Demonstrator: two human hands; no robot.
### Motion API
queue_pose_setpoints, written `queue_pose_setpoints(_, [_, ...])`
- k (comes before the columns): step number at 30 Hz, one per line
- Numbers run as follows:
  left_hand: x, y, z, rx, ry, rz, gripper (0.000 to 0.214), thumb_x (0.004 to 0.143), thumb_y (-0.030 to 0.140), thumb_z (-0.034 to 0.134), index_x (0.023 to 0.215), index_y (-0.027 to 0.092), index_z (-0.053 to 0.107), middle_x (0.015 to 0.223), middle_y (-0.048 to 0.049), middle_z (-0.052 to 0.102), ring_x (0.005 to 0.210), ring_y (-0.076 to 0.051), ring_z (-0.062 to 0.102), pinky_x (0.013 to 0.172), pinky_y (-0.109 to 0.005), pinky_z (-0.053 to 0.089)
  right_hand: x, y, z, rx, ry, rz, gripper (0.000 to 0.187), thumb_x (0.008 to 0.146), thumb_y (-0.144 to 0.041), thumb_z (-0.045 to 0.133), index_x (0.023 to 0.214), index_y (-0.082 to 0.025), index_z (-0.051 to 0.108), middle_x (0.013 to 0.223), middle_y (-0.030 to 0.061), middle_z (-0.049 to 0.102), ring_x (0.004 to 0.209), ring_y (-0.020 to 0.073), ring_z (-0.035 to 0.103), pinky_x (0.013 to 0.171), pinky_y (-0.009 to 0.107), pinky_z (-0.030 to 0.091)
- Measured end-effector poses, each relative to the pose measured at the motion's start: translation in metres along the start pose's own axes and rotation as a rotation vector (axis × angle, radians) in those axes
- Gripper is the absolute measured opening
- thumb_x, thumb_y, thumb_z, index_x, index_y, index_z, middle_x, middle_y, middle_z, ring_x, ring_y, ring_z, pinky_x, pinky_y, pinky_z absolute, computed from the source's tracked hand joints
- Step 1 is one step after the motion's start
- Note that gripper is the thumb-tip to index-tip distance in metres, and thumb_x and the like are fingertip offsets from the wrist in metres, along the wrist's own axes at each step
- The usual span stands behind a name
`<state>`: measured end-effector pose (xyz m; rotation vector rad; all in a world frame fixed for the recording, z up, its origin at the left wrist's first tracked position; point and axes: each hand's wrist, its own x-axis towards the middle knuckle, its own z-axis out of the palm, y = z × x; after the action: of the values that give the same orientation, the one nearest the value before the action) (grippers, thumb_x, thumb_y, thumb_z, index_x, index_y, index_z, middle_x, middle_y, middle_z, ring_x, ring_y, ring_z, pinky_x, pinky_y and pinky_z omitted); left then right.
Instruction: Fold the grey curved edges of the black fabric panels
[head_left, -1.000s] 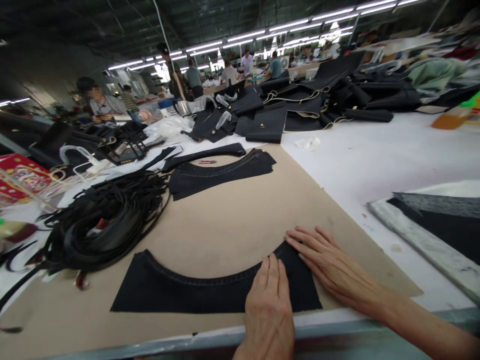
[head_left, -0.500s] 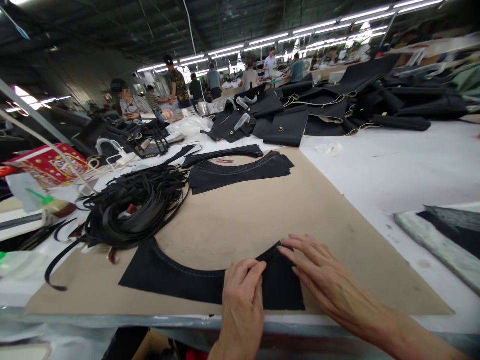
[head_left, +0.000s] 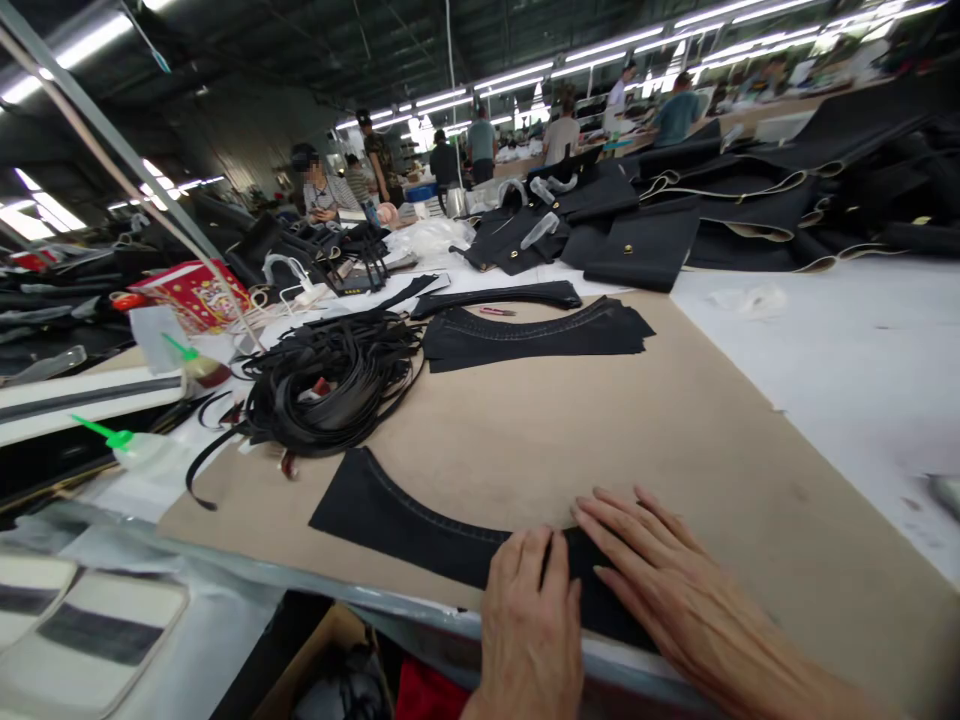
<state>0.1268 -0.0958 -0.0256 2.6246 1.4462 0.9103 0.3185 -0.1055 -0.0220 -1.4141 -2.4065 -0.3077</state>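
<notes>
A curved black panel (head_left: 420, 535) with a stitched inner edge lies on the tan board (head_left: 525, 430) near its front edge. My left hand (head_left: 532, 610) rests on the panel's middle, its fingers extended and close together on the curved edge. Over the panel's right end lies my right hand (head_left: 660, 575), fingers spread and flat, covering much of that end. Farther back sits a stack of similar curved black pieces (head_left: 525, 345), with a small red tool (head_left: 497, 311) behind it.
Coiled black strips (head_left: 330, 390) lie on the left. Green-tipped bottles (head_left: 150, 447) stand beside a red bag (head_left: 199, 295). Black bag parts (head_left: 645, 240) are heaped at the back on the white table (head_left: 825, 340). An open box (head_left: 330, 650) is below the front edge. Several people work farther off.
The view has turned left. My left hand's fingers have straightened from a closer bunch over the panel's edge. My right hand has moved onto the panel's right end and now covers more of it.
</notes>
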Motion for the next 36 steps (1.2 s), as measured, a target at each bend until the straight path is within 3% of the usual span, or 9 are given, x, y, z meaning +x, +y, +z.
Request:
queue_pose_setpoints(4, [0.003,0.010,-0.002,-0.027,-0.031,0.013,0.037,0.091,0.028,0.047,0.125,0.018,0.058,0.127,-0.0059,0.062,0.110,-0.023,0.059,0.092,-0.039,0.054,-0.007,-0.002,0.010,-0.056,0.056,-0.055,0.058,0.094,-0.032,0.039,0.148,-0.020,0.024,0.138,0.0051,0.052,0.122,0.0230,0.052,0.100,0.045,0.043])
queue_pose_setpoints(7, [0.001,-0.001,-0.007,0.034,-0.045,0.068,0.038,0.093,0.031,0.042,0.125,0.017,0.057,0.130,-0.0051,0.060,0.117,-0.024,0.056,0.097,-0.042,0.052,-0.013,-0.003,0.012,-0.092,0.077,-0.052,0.059,0.096,-0.037,0.032,0.150,-0.019,0.016,0.136,0.0066,0.053,0.118,0.0225,0.056,0.095,0.044,0.046])
queue_pose_setpoints(12, [-0.006,-0.028,-0.013,0.202,-0.157,0.205,0.052,0.095,0.045,0.037,0.136,0.014,0.046,0.142,-0.0058,0.048,0.129,-0.023,0.047,0.100,-0.043,0.049,-0.016,-0.008,0.010,-0.097,-0.007,-0.003,0.068,0.094,-0.045,0.039,0.150,-0.017,0.014,0.142,0.0071,0.046,0.122,0.0240,0.053,0.103,0.047,0.040])
queue_pose_setpoints(16, [-0.009,-0.031,-0.014,0.264,-0.173,0.250,0.060,0.094,0.053,0.035,0.139,0.013,0.041,0.146,-0.0058,0.042,0.132,-0.023,0.044,0.101,-0.042,0.047,-0.016,-0.008,0.000,-0.030,-0.063,0.034,0.073,0.093,-0.047,0.043,0.151,-0.020,0.007,0.144,0.0051,0.043,0.128,0.0225,0.046,0.109,0.046,0.035])
queue_pose_setpoints(22, [-0.010,-0.028,-0.010,0.276,-0.104,0.256,0.054,0.095,0.048,0.035,0.138,0.016,0.043,0.146,-0.0039,0.042,0.133,-0.021,0.042,0.103,-0.042,0.042,-0.025,0.000,-0.015,0.065,-0.162,0.160,0.071,0.095,-0.044,0.040,0.151,-0.025,-0.001,0.151,0.0065,0.030,0.136,0.0245,0.033,0.114,0.054,0.021])
queue_pose_setpoints(27, [-0.011,-0.029,-0.007,0.250,-0.054,0.257,0.050,0.095,0.042,0.038,0.136,0.015,0.044,0.143,-0.0047,0.047,0.131,-0.020,0.044,0.105,-0.039,0.036,-0.032,0.006,-0.020,0.259,-0.349,0.280,0.066,0.097,-0.047,0.035,0.149,-0.031,-0.002,0.154,0.0035,0.023,0.140,0.0248,0.024,0.114,0.060,0.013])
queue_pose_setpoints(32, [-0.010,-0.032,-0.005,0.228,-0.049,0.271,0.053,0.093,0.041,0.041,0.139,0.014,0.041,0.144,-0.0048,0.046,0.133,-0.019,0.042,0.108,-0.037,0.031,-0.025,0.013,-0.042,0.387,-0.229,0.503,0.059,0.099,-0.043,0.024,0.149,-0.031,-0.005,0.156,0.0019,0.013,0.142,0.0198,0.017,0.116,0.051,0.013])
queue_pose_setpoints(36, [-0.011,-0.032,-0.005,0.233,-0.060,0.270,0.055,0.093,0.041,0.042,0.141,0.015,0.039,0.146,-0.0050,0.043,0.133,-0.020,0.041,0.109,-0.038,0.032,-0.027,0.009,-0.031,0.239,-0.293,0.307,0.065,0.097,-0.045,0.034,0.150,-0.031,0.000,0.154,0.0023,0.024,0.140,0.0224,0.026,0.116,0.054,0.012])
